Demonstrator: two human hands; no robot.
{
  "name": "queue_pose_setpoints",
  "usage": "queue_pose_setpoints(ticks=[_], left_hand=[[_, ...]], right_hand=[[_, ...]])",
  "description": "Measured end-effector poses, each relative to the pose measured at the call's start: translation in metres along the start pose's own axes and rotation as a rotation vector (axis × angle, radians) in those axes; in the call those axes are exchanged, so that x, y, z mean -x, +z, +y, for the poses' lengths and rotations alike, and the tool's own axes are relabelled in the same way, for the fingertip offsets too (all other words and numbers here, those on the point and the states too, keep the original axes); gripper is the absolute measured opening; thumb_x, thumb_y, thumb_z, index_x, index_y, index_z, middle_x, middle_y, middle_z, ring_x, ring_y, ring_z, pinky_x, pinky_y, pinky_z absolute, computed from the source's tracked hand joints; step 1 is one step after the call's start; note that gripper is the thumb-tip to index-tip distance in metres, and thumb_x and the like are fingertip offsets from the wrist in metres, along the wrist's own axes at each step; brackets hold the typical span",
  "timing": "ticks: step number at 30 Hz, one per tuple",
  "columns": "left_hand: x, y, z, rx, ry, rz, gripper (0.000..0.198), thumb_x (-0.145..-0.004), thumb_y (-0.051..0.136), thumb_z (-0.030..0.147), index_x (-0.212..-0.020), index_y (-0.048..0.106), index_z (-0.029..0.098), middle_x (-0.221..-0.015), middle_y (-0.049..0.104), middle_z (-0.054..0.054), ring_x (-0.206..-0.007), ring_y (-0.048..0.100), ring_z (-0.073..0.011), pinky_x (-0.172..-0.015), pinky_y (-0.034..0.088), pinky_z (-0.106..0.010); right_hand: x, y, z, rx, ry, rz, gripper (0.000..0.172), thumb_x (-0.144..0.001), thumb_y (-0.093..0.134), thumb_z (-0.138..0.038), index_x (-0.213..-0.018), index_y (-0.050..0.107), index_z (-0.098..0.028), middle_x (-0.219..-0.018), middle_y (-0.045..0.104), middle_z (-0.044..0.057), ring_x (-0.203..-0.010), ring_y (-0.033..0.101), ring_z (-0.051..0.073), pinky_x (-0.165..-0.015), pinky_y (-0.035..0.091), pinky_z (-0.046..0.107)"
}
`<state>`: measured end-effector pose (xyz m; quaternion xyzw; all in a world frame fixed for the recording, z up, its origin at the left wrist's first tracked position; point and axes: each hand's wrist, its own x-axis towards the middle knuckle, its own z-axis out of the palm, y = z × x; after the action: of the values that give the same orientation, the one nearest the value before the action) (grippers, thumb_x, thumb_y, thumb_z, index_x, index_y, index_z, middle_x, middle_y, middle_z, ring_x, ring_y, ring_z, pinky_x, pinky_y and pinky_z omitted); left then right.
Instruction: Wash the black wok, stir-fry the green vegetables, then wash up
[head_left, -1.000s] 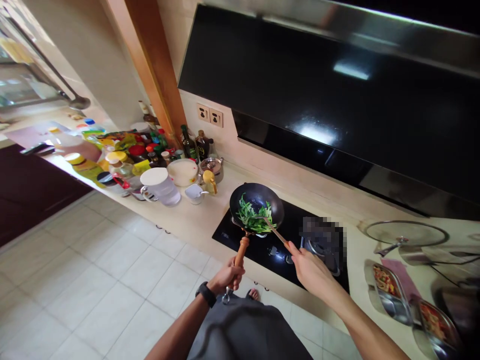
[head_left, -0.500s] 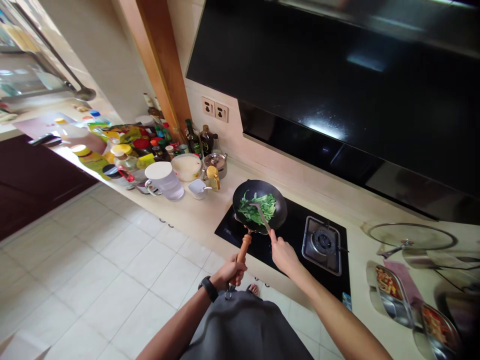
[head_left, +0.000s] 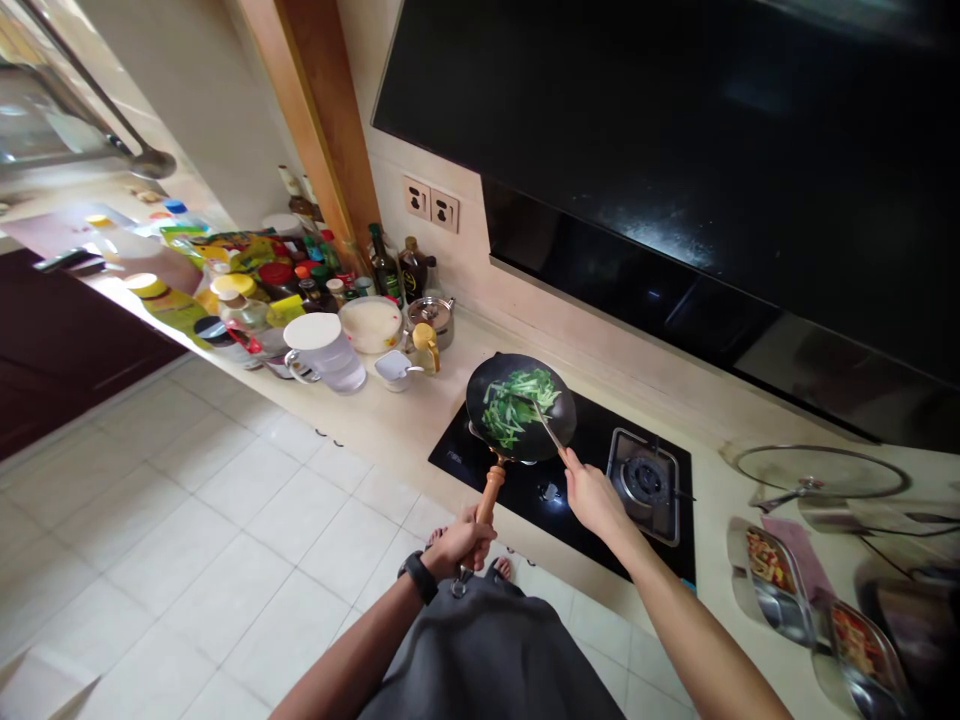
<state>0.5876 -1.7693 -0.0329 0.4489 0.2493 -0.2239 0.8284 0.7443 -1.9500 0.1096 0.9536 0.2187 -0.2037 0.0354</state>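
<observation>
A dark wok [head_left: 480,395] sits on the left burner of the black gas stove [head_left: 465,452]. Chopped green leafy vegetables [head_left: 510,408] lie in its middle. My left hand [head_left: 466,543] is wrapped round the wok's wooden handle [head_left: 491,492], close to its lower end. With my right hand [head_left: 592,494] I grip a spatula [head_left: 551,431] by its handle, to the right of the wok. The spatula's front end reaches in among the greens and is partly hidden by them.
The right burner [head_left: 643,482] bears nothing. A glass lid [head_left: 821,470] and metal trays of food [head_left: 776,580] stand at the right. On the left are a water pitcher [head_left: 326,355], a small white bowl [head_left: 391,372] and several bottles [head_left: 386,268]. A black range hood [head_left: 637,120] overhangs the stove.
My right hand has moved right with the spatula, whose blade has shifted toward the wok's right side. The greens have been shifted about. My left hand keeps its hold on the handle.
</observation>
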Motion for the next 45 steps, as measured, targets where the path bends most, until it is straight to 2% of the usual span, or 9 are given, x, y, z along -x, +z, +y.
queue_pose_setpoints(ticks=[4,9,13,17,25,33,37,41,45], left_hand=[[0.005,0.003,0.006,0.004,0.002,-0.008,0.041,-0.067,0.077,0.025,-0.085,0.039,0.027,-0.047,0.050,0.013,-0.031,0.040,-0.0075,-0.036,0.033,-0.018],[0.003,0.002,0.003,-0.013,-0.011,0.010,0.041,-0.068,0.076,0.027,-0.085,0.039,0.027,-0.046,0.050,0.012,-0.031,0.043,-0.0092,-0.035,0.033,-0.019],[-0.002,-0.001,-0.002,-0.007,-0.005,0.001,0.040,-0.067,0.074,0.025,-0.085,0.038,0.028,-0.045,0.050,0.012,-0.031,0.044,-0.0105,-0.033,0.034,-0.020],[-0.003,-0.002,-0.003,-0.013,-0.007,0.007,0.041,-0.067,0.074,0.025,-0.085,0.038,0.028,-0.046,0.050,0.012,-0.031,0.041,-0.0098,-0.034,0.035,-0.021],[0.002,0.002,0.002,-0.040,-0.029,0.002,0.042,-0.068,0.075,0.028,-0.088,0.038,0.028,-0.049,0.051,0.012,-0.032,0.044,-0.0106,-0.035,0.032,-0.021],[0.006,0.007,0.005,0.023,-0.013,0.015,0.042,-0.064,0.076,0.025,-0.085,0.040,0.027,-0.051,0.052,0.012,-0.036,0.043,-0.0080,-0.038,0.040,-0.021],[0.003,0.006,0.000,0.036,-0.024,0.022,0.044,-0.065,0.078,0.026,-0.086,0.039,0.027,-0.052,0.051,0.012,-0.038,0.044,-0.0087,-0.040,0.042,-0.022],[0.000,0.007,-0.003,0.030,-0.046,0.047,0.045,-0.067,0.079,0.028,-0.087,0.038,0.027,-0.051,0.050,0.013,-0.036,0.042,-0.0085,-0.039,0.039,-0.021],[0.000,0.008,-0.003,0.030,-0.064,0.059,0.045,-0.067,0.080,0.028,-0.087,0.038,0.027,-0.050,0.049,0.013,-0.036,0.041,-0.0079,-0.040,0.038,-0.021]], right_hand=[[0.001,0.022,-0.014,-0.003,-0.070,-0.034,0.060,-0.109,0.032,-0.019,-0.168,0.033,-0.008,-0.122,0.074,0.023,-0.105,0.076,0.029,-0.088,0.054,0.034],[0.037,0.029,0.025,-0.059,-0.155,-0.020,0.059,-0.108,0.036,-0.022,-0.167,0.039,-0.015,-0.119,0.077,0.020,-0.102,0.076,0.028,-0.089,0.055,0.033],[0.011,0.012,0.041,-0.133,-0.010,0.088,0.058,-0.110,0.031,-0.023,-0.165,0.041,-0.011,-0.120,0.078,0.019,-0.105,0.076,0.027,-0.093,0.054,0.034],[-0.007,0.007,0.012,-0.060,0.037,-0.009,0.059,-0.110,0.031,-0.020,-0.167,0.035,-0.007,-0.122,0.076,0.023,-0.108,0.076,0.029,-0.092,0.054,0.035],[0.083,-0.024,0.007,0.085,-0.145,-0.142,0.062,-0.105,0.035,-0.014,-0.167,0.039,-0.010,-0.116,0.075,0.022,-0.099,0.077,0.029,-0.082,0.052,0.033],[0.000,-0.011,-0.014,-0.029,0.028,-0.027,0.056,-0.110,0.032,-0.020,-0.164,0.041,-0.007,-0.118,0.076,0.022,-0.107,0.077,0.028,-0.089,0.052,0.033],[0.014,0.012,-0.019,0.044,-0.056,-0.071,0.061,-0.108,0.031,-0.014,-0.168,0.031,-0.008,-0.122,0.074,0.023,-0.106,0.077,0.028,-0.086,0.053,0.032],[0.046,0.012,0.007,0.136,-0.117,-0.145,0.065,-0.104,0.033,-0.009,-0.170,0.031,-0.012,-0.116,0.075,0.022,-0.101,0.078,0.029,-0.083,0.053,0.032],[0.019,-0.005,0.018,0.044,0.005,-0.095,0.058,-0.109,0.034,-0.019,-0.166,0.038,-0.011,-0.115,0.077,0.022,-0.103,0.077,0.030,-0.087,0.053,0.035]])
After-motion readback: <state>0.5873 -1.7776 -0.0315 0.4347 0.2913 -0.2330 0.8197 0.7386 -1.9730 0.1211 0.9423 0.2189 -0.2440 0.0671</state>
